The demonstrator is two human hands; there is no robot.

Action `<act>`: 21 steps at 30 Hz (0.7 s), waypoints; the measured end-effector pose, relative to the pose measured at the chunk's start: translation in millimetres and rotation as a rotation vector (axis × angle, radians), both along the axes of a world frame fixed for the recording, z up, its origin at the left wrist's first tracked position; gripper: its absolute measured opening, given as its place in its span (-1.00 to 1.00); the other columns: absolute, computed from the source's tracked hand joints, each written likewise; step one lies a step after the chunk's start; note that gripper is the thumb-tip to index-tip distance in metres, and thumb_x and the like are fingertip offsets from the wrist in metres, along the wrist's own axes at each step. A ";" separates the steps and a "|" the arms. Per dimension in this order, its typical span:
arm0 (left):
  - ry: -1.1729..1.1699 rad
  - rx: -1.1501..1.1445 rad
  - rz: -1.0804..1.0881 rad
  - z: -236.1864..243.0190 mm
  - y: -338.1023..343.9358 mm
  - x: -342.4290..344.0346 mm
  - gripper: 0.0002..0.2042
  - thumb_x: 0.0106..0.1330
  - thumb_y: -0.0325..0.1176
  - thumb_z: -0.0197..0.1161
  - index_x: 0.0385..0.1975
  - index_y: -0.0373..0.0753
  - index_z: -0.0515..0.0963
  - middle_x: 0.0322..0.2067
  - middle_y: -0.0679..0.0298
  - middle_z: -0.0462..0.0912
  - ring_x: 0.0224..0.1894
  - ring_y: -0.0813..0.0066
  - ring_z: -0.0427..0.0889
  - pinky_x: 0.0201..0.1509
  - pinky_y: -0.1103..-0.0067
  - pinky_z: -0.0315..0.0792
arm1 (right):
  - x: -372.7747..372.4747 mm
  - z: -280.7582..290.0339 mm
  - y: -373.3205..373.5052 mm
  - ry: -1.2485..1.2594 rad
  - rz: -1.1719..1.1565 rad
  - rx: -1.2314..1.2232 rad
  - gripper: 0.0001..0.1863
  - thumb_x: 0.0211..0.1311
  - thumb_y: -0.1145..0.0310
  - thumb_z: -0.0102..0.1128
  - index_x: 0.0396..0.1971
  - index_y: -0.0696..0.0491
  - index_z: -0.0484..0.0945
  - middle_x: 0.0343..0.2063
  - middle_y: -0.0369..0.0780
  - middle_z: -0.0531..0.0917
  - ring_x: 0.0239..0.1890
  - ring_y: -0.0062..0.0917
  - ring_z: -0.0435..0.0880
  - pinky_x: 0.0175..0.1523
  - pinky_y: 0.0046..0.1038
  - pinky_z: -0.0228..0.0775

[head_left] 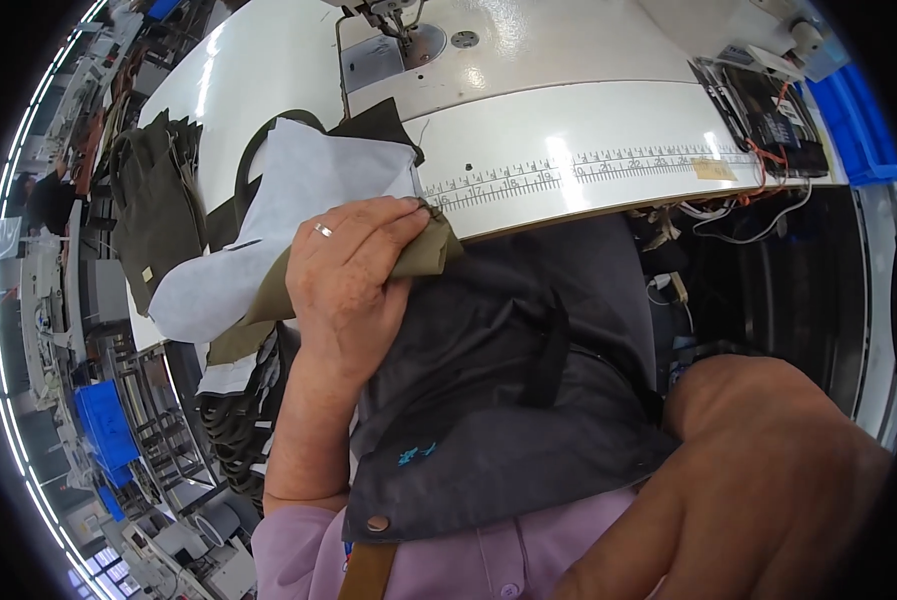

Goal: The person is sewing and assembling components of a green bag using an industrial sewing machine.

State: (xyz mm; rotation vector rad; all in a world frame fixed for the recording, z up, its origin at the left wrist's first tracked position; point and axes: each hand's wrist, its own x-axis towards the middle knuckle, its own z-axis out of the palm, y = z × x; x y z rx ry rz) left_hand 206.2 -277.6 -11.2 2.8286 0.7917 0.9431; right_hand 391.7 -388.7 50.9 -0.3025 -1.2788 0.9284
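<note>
The left hand [348, 265] was grasping the folded edge of the olive cloth [423, 258], with its fingers bent over the top; the thumb I could not see well. The cloth was at the front edge of the white table [558, 120], partly hanging above the dark apron [508, 420]. The right arm [758, 470] was bent very near the camera, but its hand did not show, so I cannot tell what that hand did.

In my judgement, this hold needed an even, gentle pressure, so that the fold did not slip or wrinkle, and the pale grey piece [328, 160] beside it needed to lie flat.

Behind this piece there were a dark strap [248, 150] and a dark corner of fabric [383, 120], which could catch together with it. On the left, a dark pile of pieces [153, 190] narrowed the room. Farther were the sewing machine [398, 25], the ruler strip [578, 180] and, to the right, a tool tray [768, 120] and a blue bin [858, 120].
</note>
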 end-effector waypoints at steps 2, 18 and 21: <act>-0.001 -0.014 0.008 0.3 -0.1 -1.2 -0.66 -0.11 -0.60 0.34 -0.25 -0.18 0.70 -0.19 0.33 0.74 -0.10 0.31 0.70 -0.05 0.44 0.47 | 0.6 -0.4 0.8 -0.002 -0.007 0.003 -0.55 0.36 0.07 0.26 -0.42 0.23 0.63 -0.40 -0.05 0.68 -0.48 -0.24 0.65 -0.28 -0.27 0.58; -0.043 -0.013 0.029 -5.6 -1.9 -1.3 -0.64 -0.15 -0.63 0.33 -0.27 -0.16 0.70 -0.21 0.35 0.76 -0.18 0.31 0.71 -0.12 0.46 0.50 | 2.8 1.2 0.6 -0.024 -0.076 0.016 -0.61 0.35 0.12 0.30 -0.46 0.19 0.64 -0.42 -0.09 0.68 -0.53 -0.29 0.64 -0.32 -0.30 0.57; -0.032 -0.024 0.021 -4.9 -2.4 1.5 -0.64 -0.16 -0.64 0.33 -0.28 -0.16 0.70 -0.21 0.36 0.76 -0.18 0.32 0.72 -0.12 0.46 0.50 | 2.6 3.2 -1.0 -0.035 -0.079 0.019 -0.62 0.35 0.13 0.31 -0.46 0.18 0.64 -0.43 -0.10 0.68 -0.54 -0.30 0.64 -0.32 -0.31 0.57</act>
